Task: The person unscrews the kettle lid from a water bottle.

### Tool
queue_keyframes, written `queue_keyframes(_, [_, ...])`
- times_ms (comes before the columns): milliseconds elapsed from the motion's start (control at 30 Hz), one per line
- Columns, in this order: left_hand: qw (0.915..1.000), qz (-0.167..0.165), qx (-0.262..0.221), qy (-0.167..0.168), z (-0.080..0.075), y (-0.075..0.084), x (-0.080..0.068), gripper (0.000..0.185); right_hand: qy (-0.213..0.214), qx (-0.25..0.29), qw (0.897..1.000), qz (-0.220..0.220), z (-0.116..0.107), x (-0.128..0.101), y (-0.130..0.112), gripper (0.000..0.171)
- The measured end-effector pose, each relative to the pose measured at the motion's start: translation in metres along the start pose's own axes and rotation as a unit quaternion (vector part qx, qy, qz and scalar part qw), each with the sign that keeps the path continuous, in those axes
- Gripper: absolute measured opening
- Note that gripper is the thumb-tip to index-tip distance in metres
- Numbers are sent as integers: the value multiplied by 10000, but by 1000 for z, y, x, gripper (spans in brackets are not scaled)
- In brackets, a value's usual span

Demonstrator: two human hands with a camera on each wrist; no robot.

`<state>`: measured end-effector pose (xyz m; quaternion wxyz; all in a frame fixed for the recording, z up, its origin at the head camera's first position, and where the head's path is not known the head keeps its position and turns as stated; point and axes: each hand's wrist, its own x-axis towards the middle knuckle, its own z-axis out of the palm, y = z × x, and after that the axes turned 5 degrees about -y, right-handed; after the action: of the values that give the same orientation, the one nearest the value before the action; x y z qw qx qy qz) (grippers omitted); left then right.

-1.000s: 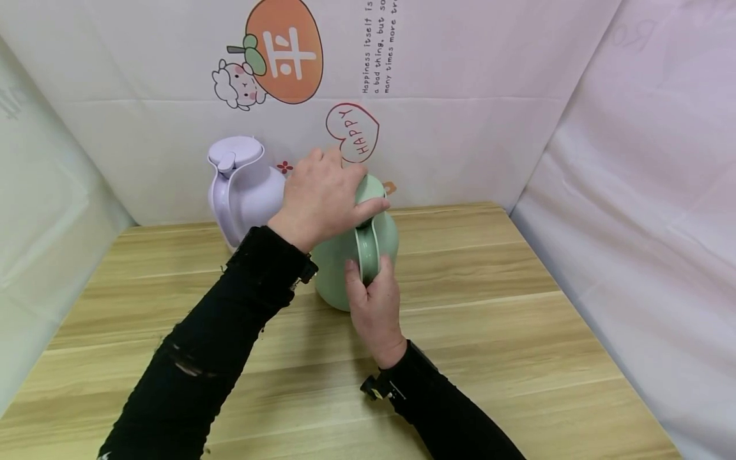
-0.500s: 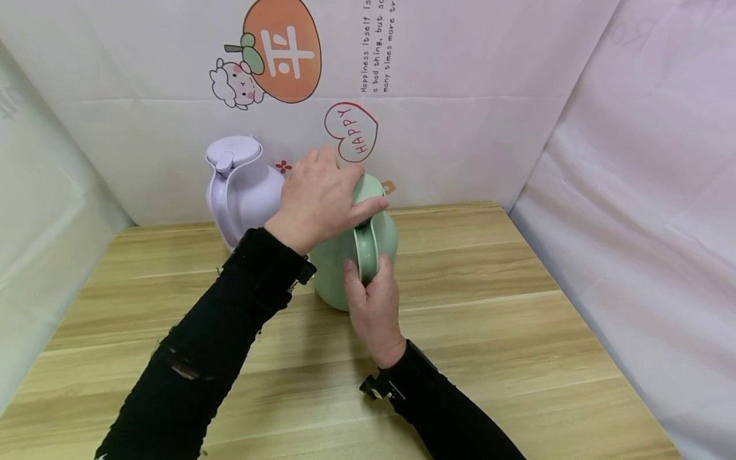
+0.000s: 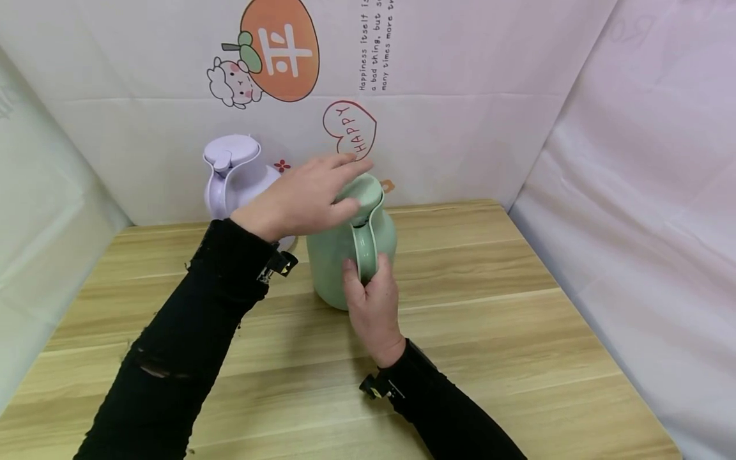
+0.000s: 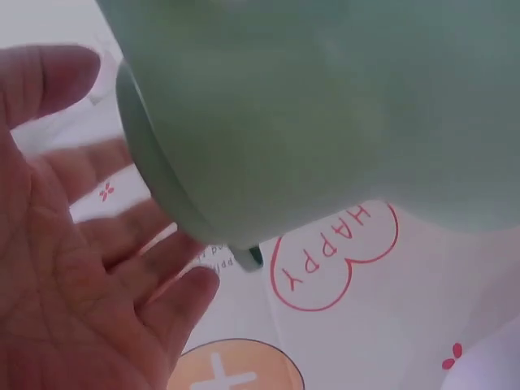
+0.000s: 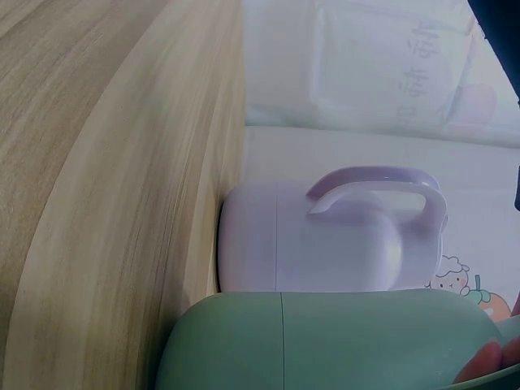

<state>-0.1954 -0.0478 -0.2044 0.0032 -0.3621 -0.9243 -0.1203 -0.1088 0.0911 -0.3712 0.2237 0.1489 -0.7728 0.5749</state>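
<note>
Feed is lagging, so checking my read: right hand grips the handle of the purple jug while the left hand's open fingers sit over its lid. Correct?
Not quite: the jug in hand is the green jug, not the purple jug, which stands untouched behind it. The head view shows the right hand with its grip on the green handle and the left hand open over its lid.

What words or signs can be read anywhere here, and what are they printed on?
"HAPPY": in a red heart on the back wall sheet.
"Happiness itself is…": small black lines on that sheet, cut off at the top edge; the rest is too small to read.
A white character on the orange fruit: not readable.
Green jug, purple jug: no text.
</note>
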Motion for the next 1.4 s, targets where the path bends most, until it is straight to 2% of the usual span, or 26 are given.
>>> queue_keyframes(133, [9995, 123, 73, -282, -3, -1, -2, 63, 4, 50, 10000, 36, 0, 0, 0, 26])
queue_keyframes(300, [9989, 174, 194, -382, -4, 0, -2, 58, 33, 42, 10000, 53, 0, 0, 0, 26])
queue_keyframes(467, [9988, 266, 232, -341, -4, 0, -2, 56, 38, 65, 10000, 39, 0, 0, -1, 27])
queue_keyframes(733, [9977, 486, 464, -23, -3, 0, -2, 51, 30, 95, 9999, 69, 0, 0, -1, 29])
queue_keyframes(1067, [9972, 67, 701, 238, 0, 5, -3, 54, 61, 41, 10000, 56, 1, 0, 0, 27])
queue_keyframes(1400, [9927, -281, 1035, 544, 6, 8, -2, 55, 36, 32, 10000, 79, 1, -1, -2, 28])
